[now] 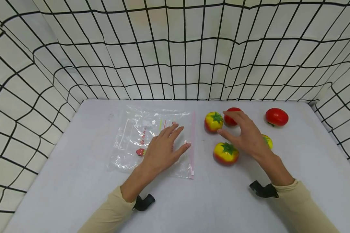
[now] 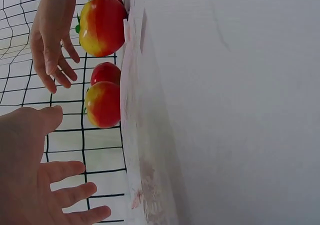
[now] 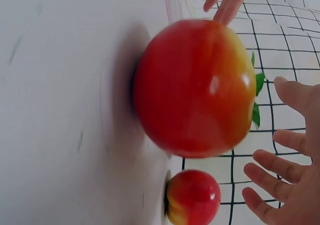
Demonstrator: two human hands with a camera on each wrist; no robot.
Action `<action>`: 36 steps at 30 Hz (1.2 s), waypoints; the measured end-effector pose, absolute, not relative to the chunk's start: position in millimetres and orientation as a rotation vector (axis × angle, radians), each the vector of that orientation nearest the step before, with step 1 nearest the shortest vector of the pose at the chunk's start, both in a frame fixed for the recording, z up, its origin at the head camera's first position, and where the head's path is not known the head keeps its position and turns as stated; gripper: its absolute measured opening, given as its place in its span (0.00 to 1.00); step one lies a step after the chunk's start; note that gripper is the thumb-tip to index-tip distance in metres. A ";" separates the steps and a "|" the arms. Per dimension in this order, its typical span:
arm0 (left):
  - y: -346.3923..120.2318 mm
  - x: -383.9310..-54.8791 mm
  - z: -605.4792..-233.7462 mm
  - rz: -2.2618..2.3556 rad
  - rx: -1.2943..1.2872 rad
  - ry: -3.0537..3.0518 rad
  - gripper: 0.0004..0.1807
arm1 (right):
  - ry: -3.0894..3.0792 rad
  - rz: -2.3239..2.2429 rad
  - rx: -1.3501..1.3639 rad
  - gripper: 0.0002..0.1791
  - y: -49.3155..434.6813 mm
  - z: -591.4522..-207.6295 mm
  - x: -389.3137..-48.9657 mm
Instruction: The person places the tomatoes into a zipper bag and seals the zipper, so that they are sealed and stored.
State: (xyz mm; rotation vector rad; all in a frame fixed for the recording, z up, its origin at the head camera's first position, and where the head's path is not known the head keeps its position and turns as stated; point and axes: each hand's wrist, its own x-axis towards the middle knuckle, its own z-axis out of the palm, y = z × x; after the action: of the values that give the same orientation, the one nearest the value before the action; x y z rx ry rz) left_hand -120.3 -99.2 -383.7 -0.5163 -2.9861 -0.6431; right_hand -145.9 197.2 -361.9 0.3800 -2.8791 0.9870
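Observation:
A clear zip-top bag point(image 1: 131, 129) with a pink zip edge and small red prints lies flat on the left. My left hand point(image 1: 162, 150) is over it with fingers spread, holding nothing. To the right my right hand point(image 1: 249, 136) hovers among toy tomatoes, thumb and fingers apart, gripping none. A red-yellow tomato point(image 1: 225, 154) with a green leaf top sits nearest; it looms large in the right wrist view point(image 3: 195, 90). Another red-yellow tomato point(image 1: 213, 122) stands behind it. The right hand partly hides a red tomato point(image 1: 230, 119) and a yellowish one point(image 1: 267, 141).
A separate red tomato point(image 1: 276, 116) lies at the back right. The white table point(image 1: 180, 207) is bordered at the back and sides by black netting point(image 1: 185, 66) before a white backing. Each wrist wears a black mount point(image 1: 263, 190).

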 end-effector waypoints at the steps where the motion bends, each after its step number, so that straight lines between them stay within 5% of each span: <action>1: -99.4 -119.8 -384.3 -0.649 -0.513 -2.987 0.38 | -2.875 1.012 0.389 0.39 196.3 -362.4 -145.6; 36: -125.6 -119.0 -398.3 -0.773 -0.543 -3.044 0.29 | -2.830 1.321 0.526 0.38 156.8 -364.6 -145.7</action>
State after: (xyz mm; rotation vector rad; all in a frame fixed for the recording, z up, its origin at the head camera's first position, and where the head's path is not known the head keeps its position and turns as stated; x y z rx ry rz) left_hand -119.0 -125.6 -398.3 -0.5432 -3.0443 -0.7726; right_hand -145.7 156.8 -364.6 0.5256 -2.8301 1.3210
